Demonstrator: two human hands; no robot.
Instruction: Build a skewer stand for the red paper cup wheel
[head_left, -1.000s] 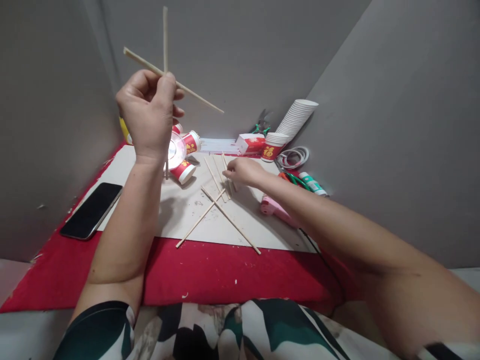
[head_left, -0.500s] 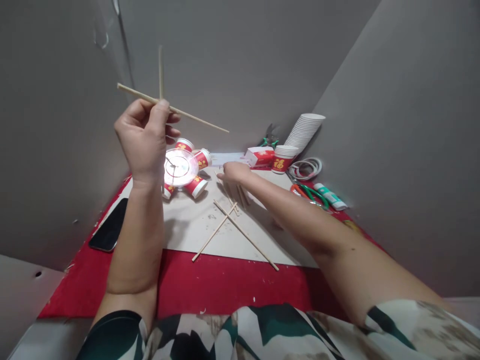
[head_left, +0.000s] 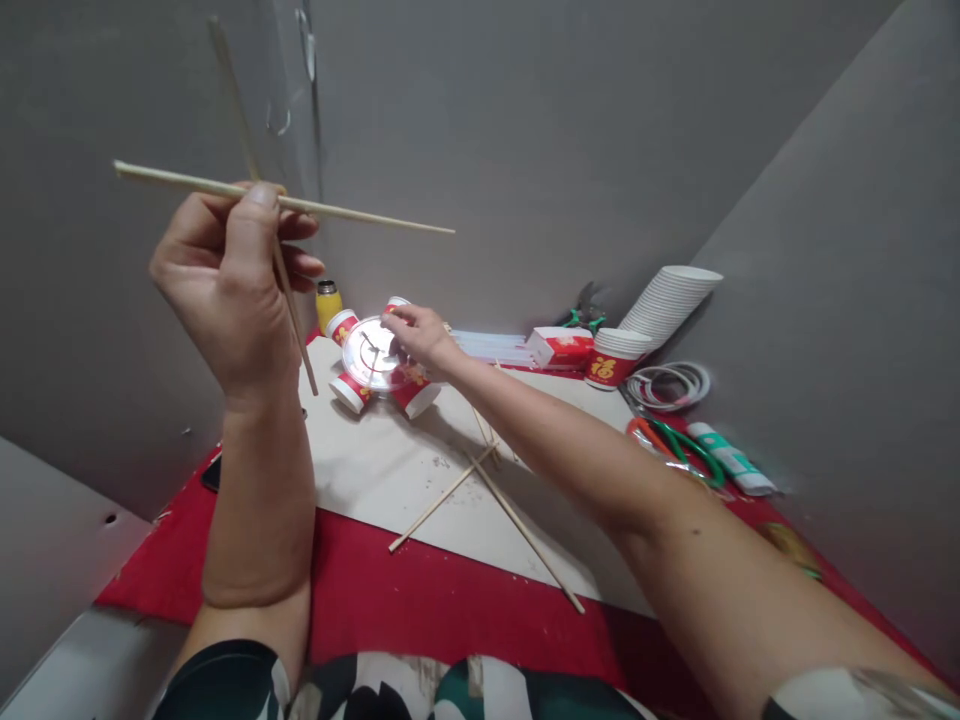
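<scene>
Two pale sticks [head_left: 360, 214] crossed in the left hand [head_left: 232, 290], held up high, pinched right at the crossing, presumably so neither swings loose. Right hand [head_left: 424, 335] out over the right side of the clear disc [head_left: 367, 360], fingers bent; gripping or only touching, can't tell. Red cups [head_left: 349, 395] lie tilted around the disc, likely propping it up. Two more sticks [head_left: 530, 540] lie crossed on the white board [head_left: 360, 470], near ends running past its edge. Right forearm [head_left: 555, 440] blocks part of the other sticks [head_left: 480, 425] behind. Cup stack [head_left: 667, 305], red box [head_left: 561, 347], coiled cable [head_left: 667, 385], green scissors [head_left: 694, 450] sit off right, well apart from both hands.
</scene>
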